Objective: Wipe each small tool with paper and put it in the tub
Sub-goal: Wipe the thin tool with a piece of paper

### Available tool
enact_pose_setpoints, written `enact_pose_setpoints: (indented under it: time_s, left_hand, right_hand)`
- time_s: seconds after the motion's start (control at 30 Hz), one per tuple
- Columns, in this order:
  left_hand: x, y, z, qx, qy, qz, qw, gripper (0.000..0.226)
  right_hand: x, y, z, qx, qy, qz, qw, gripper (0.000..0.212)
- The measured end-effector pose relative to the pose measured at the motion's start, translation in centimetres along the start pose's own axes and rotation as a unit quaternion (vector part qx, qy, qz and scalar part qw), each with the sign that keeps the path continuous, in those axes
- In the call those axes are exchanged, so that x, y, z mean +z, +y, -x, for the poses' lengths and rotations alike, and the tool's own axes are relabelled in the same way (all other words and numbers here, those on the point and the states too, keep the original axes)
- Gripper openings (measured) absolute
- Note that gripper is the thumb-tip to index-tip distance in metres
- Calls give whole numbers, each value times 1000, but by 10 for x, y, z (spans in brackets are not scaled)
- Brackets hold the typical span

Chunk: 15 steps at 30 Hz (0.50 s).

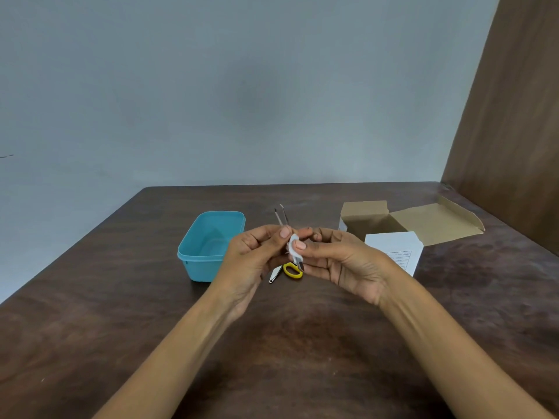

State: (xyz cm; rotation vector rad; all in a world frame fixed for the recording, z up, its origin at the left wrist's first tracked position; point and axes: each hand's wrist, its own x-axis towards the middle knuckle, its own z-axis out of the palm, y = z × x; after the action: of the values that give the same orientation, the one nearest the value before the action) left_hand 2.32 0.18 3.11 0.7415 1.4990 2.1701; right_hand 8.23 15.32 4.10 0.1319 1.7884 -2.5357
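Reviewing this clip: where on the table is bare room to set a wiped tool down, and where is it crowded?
Bare dark wooden table lies left of and in front of the turquoise plastic tub, and again near the front edge between the forearms. It is crowded under the left hand and right hand, where yellow-handled scissors lie, and far right around the open cardboard box.

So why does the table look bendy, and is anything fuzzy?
Head view: the wide lens bows the table edges; soft, even light, faint shadows; the paper and thin metal tools between both hands look slightly blurred.
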Motion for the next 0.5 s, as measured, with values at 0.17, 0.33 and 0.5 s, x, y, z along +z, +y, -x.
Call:
enact_pose_setpoints:
  time_s: [0.17, 0.33, 0.5]
  left_hand:
    - [2, -1, -1, 12, 13, 16, 1000, 21]
    - [-1, 3, -3, 18, 47, 48, 998, 32]
    - [2, -4, 0, 8, 28, 23, 999, 18]
  right_hand:
    - [5, 3, -1, 18, -1, -41, 999, 27]
    - [6, 2, 1, 27, 7, -55, 998, 22]
    - [8, 4, 0, 25, 2, -76, 997, 20]
